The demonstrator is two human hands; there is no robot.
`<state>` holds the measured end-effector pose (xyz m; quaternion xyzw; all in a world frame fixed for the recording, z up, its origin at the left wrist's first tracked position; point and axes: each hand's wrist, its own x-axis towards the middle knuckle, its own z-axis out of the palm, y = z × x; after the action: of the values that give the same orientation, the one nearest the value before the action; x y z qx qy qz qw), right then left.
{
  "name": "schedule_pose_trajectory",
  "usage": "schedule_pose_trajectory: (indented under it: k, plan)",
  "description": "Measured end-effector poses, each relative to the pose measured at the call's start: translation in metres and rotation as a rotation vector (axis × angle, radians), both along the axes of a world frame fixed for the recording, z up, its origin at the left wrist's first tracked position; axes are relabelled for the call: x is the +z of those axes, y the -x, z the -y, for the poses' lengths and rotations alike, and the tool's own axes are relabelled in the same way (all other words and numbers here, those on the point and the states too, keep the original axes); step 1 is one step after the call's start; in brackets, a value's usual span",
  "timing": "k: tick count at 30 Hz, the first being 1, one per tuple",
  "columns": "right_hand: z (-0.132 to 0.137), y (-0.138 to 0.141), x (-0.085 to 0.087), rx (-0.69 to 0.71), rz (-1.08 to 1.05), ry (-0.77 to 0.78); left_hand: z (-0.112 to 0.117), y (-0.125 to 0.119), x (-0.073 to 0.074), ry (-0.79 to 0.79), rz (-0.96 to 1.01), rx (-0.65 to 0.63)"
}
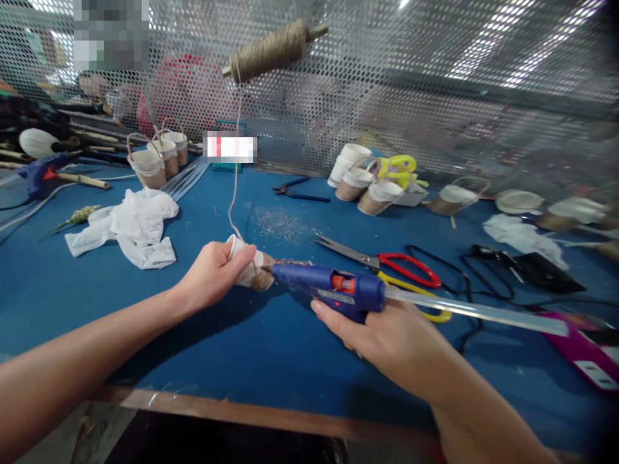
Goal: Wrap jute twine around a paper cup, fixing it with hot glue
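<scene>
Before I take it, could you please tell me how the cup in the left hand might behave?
The cup looks hollow and thin-rimmed, so it is probably light. Its round, tapered wall suggests it could roll if laid down. The brown wrapping looks rough, so it may resist slipping.

Saw a blue-topped table (290,380) across most of the view, brown wood-like strip (217,407) along the near edge. Spotted a perforated metal screen (425,90) rising behind the far edge, full width. Made out a large red shape (181,87) through the holes, left of center, too blurred to identify. Caught bright light bands (493,42) through the screen at upper right. Got deep shadow below the near edge, grey floor patch (109,423) at lower left.
</scene>
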<state>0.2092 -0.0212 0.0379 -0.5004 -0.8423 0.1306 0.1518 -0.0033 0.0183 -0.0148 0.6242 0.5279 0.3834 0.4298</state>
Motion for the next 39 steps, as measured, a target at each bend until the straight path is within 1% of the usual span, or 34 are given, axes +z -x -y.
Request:
schedule_pose_trajectory:
  k: [3,13,16,19,21,28,34,39]
  plan:
    - [0.001,0.0,0.0,-0.024,-0.03,0.006,0.0,0.001,-0.001,-0.011,0.001,-0.007]
    - [0.0,0.0,0.001,-0.115,-0.068,0.144,0.002,0.002,-0.004,-0.016,-0.001,-0.013]
    - [-0.001,0.002,0.002,-0.163,-0.101,0.224,0.003,0.002,-0.003,-0.026,-0.008,-0.02]
    - [-0.003,0.002,0.003,-0.211,-0.179,0.337,0.004,0.002,-0.002,-0.023,-0.022,-0.032]
    - [-0.005,0.001,0.004,-0.23,-0.23,0.385,0.004,0.002,-0.002,-0.026,-0.028,-0.042]
    - [-0.011,-0.002,0.005,-0.161,-0.345,0.479,0.005,0.003,-0.002,-0.064,-0.039,-0.051]
    - [-0.013,-0.002,0.004,-0.131,-0.392,0.512,0.006,0.004,-0.003,-0.082,-0.06,-0.044]
    - [-0.012,-0.003,0.003,-0.124,-0.388,0.52,0.006,0.003,-0.002,-0.073,-0.074,-0.04]
